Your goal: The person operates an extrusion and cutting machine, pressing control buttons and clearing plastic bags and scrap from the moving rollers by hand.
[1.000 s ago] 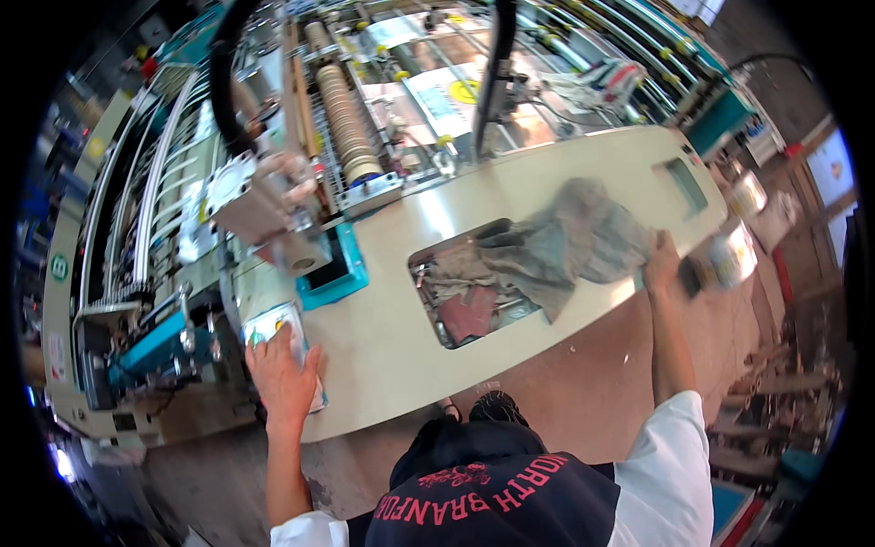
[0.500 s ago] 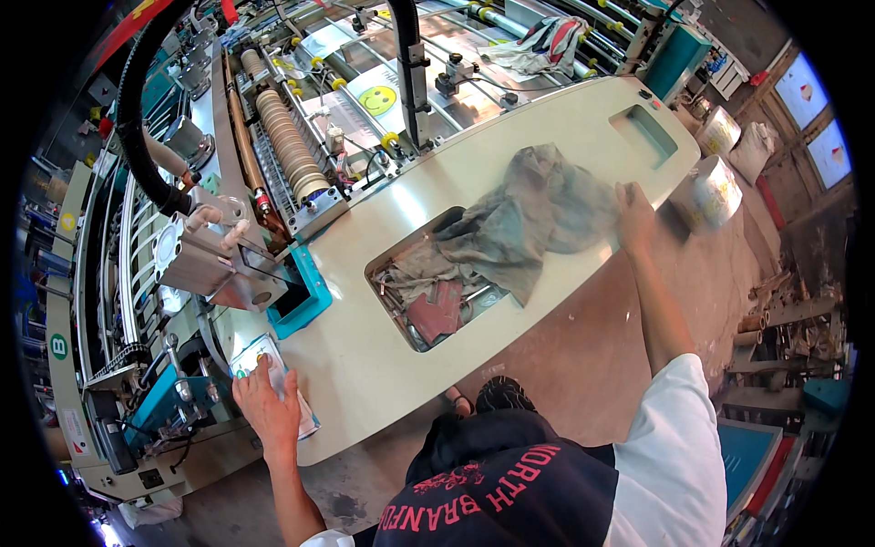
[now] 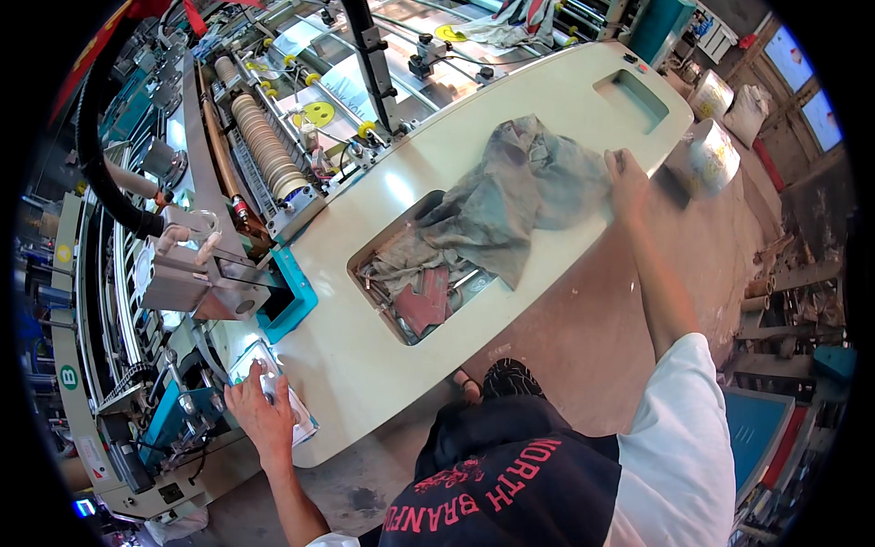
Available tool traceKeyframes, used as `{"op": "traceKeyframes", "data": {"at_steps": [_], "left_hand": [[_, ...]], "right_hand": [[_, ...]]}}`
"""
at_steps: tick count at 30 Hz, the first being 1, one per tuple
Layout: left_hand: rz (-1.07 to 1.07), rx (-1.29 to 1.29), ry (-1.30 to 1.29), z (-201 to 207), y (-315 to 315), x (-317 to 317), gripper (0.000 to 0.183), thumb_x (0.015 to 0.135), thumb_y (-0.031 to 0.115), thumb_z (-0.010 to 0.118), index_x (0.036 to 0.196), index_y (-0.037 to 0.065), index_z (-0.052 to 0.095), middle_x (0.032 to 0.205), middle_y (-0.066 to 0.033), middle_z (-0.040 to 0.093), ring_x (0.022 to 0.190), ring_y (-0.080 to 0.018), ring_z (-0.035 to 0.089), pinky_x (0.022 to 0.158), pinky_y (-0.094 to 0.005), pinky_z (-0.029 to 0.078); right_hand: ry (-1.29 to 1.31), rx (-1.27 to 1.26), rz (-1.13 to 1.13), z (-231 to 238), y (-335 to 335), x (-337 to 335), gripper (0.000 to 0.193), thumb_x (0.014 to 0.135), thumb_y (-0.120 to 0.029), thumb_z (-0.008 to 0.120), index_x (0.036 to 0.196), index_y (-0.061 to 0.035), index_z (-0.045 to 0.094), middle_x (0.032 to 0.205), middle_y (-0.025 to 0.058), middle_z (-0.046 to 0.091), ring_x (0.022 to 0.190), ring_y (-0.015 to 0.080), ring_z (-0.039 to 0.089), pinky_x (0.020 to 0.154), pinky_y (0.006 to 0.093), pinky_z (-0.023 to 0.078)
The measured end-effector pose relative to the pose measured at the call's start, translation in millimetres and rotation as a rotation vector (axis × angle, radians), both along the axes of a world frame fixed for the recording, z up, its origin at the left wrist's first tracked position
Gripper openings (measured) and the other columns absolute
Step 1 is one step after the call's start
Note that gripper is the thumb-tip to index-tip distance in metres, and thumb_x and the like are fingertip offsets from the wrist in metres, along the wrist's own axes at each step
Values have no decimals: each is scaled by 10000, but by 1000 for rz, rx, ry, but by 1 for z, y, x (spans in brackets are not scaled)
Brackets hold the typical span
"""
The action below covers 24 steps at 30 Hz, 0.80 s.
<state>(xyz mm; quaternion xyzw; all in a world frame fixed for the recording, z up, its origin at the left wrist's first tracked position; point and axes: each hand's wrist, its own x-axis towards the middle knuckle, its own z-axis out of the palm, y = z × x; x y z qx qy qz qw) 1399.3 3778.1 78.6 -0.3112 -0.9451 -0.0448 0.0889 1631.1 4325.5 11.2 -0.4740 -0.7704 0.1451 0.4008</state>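
My left hand (image 3: 262,412) lies with fingers apart over a flat white pad-like thing with coloured print (image 3: 293,428), at the left end of a long cream tabletop (image 3: 365,383). Its exact kind is unclear. At the table's right front edge, my right hand (image 3: 629,187) has curled fingers at the edge of a crumpled grey cloth (image 3: 538,182) and appears to grip it. The cloth spreads across the top, and its left part hangs into a recessed tray. Inside that tray are a dull red piece (image 3: 424,303) and some metal tools, partly covered.
Beyond the table runs a machine with a ribbed roller (image 3: 266,137), rods and printed film bearing a yellow smiley (image 3: 319,114). A metal block (image 3: 196,273) and teal bracket (image 3: 296,301) stand near my left hand. White film rolls (image 3: 709,159) are at the right.
My view has shifted, so the table sits slightly further up and left. The printed film has moved left toward the ribbed roller. Both hands stay in about the same places.
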Motion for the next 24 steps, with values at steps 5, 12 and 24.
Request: {"op": "traceKeyframes", "data": {"at_steps": [5,12,24], "left_hand": [[-8,45,-13,-12,-3,-6,387,843,257,578,1130,0,539,945,-123,594,897,-283,517,1005,-456,279],[-17,33,44,-10,-6,-1,378,849,256,571,1139,14,543,931,-117,595,870,-272,524,999,-458,286],[10,-16,79,-15,-20,11,495,839,271,575,1266,51,457,1131,-92,558,1024,-248,492,1029,-495,226]], "right_hand": [[24,-3,-1,-8,6,0,277,852,-311,580,803,-39,568,597,96,521,540,211,508,538,332,399],[8,1,-5,-5,6,-1,275,848,-312,585,801,-42,570,600,91,522,545,205,511,543,327,403],[-19,-26,-28,-5,4,-2,295,855,-348,580,825,-55,596,623,70,554,559,183,520,551,310,411]]}}
